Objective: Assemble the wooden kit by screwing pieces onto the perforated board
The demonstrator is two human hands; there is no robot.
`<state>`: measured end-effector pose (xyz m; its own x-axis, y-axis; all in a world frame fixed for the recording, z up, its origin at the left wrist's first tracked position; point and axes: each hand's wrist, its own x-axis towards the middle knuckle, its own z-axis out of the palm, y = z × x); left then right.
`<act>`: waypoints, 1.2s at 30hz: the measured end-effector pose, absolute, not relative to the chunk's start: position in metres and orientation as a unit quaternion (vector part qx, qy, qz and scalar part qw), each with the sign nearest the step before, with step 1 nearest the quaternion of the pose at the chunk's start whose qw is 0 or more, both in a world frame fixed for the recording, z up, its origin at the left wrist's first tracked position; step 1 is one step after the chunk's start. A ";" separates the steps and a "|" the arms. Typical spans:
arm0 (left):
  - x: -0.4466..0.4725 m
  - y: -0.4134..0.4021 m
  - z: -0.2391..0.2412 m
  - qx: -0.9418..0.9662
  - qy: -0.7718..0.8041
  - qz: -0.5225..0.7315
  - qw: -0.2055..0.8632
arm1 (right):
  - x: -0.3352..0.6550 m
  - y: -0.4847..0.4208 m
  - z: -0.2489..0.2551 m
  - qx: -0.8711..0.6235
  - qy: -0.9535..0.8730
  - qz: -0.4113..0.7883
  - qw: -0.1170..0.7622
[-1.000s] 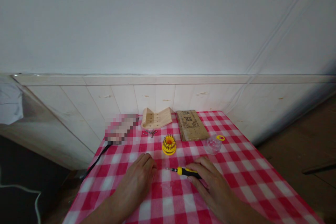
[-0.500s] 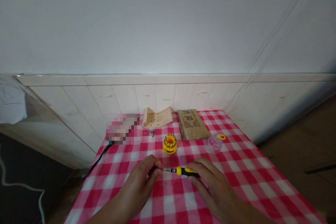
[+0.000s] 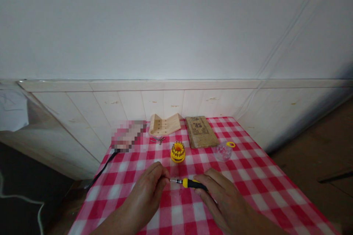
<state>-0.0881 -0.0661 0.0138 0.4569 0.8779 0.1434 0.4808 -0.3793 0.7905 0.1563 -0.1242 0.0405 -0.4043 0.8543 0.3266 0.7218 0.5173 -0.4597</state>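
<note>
My right hand is wrapped around the black and yellow handle of a screwdriver, which lies almost level above the table. Its metal shaft points left into the fingertips of my left hand, which are closed in a pinch around the thin bit at the tip. The end of the bit is hidden by those fingers. Just beyond the hands stands a yellow round bit holder with several bits upright around its ring.
A red and white checked cloth covers the table. Several screws lie before a bent wooden piece with holes. To the right are a brown cardboard package and a clear plastic cover. A blurred item with a black strap lies left.
The screwdriver has shifted slightly left, closer to my left fingertips, and its handle appears turned a little in my right hand. My left hand stays almost in place.
</note>
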 end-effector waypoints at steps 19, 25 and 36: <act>-0.064 -0.059 -0.013 0.852 0.411 0.228 0.231 | 0.191 -0.099 0.000 -0.549 -0.799 0.083 0.233; -0.058 -0.062 -0.018 0.860 0.414 0.204 0.217 | 0.193 -0.104 0.007 -0.552 -0.788 0.075 0.261; -0.065 -0.030 -0.009 0.743 0.524 0.326 0.258 | 0.255 -0.062 0.015 -0.667 -0.639 -0.033 0.381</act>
<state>-0.0651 -0.0304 -0.0093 0.2385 0.9471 0.2148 0.6101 -0.3182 0.7256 0.2550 -0.0622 0.0150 0.1806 0.8278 0.5311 0.8785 0.1070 -0.4656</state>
